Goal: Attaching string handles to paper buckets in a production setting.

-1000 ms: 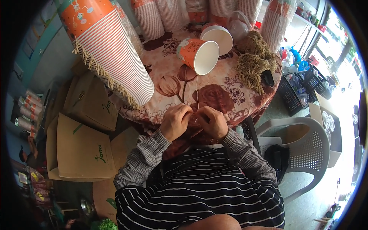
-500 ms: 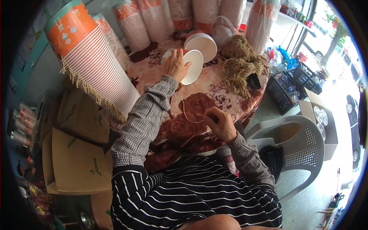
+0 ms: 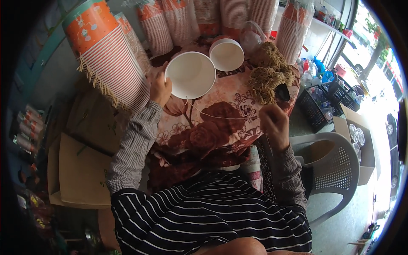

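Observation:
My left hand (image 3: 160,87) is closed on the left side of a paper bucket (image 3: 190,75), whose round white inside faces me. A thin pale string (image 3: 221,117) runs from the bucket's lower rim across to my right hand (image 3: 274,126). That hand is pinched around the string's other end, over the right side of the table. Just behind the held bucket lies a second white-lined paper bucket (image 3: 227,56), its mouth toward me. Bundles of tan string (image 3: 268,78) lie to the right of it, with a small black object (image 3: 281,92) against them.
A tall stack of orange-and-white paper buckets (image 3: 112,55) with hanging strings leans at the left. More wrapped stacks (image 3: 210,19) line the table's back. A flowered cloth (image 3: 199,131) covers the table. A grey plastic chair (image 3: 335,163), black crates (image 3: 313,108) and cardboard boxes (image 3: 83,172) stand around.
My left hand has shifted left and nearer, turning the bucket's mouth toward me. My right hand has moved right and slightly away, drawing the string out longer and straighter.

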Available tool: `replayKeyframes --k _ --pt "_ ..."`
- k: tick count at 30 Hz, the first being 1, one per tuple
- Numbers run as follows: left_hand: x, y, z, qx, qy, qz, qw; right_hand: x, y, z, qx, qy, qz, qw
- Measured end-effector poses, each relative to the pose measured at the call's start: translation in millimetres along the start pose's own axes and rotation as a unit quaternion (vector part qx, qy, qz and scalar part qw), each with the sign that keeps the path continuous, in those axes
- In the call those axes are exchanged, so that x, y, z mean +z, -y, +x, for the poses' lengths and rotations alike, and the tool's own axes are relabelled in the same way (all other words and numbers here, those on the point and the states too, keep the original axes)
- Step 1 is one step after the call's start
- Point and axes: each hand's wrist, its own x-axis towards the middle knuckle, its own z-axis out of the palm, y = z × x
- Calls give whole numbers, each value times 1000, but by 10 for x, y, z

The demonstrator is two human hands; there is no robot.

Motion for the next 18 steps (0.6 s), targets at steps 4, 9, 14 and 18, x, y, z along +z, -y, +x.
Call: replayKeyframes --k 4,9,14,18 --pt "-504 -195 -463 14 43 28 999 100 135 -32 -25 -6 42 999" --pt "-1055 -568 -841 98 65 140 983 354 505 -130 -56 57 113 990" --pt "-1333 -805 -867 124 114 189 967 847 1226 -355 -49 251 108 961" --pt "-1332 -831 -718 147 121 173 967 1166 1501 -334 -84 302 136 940"
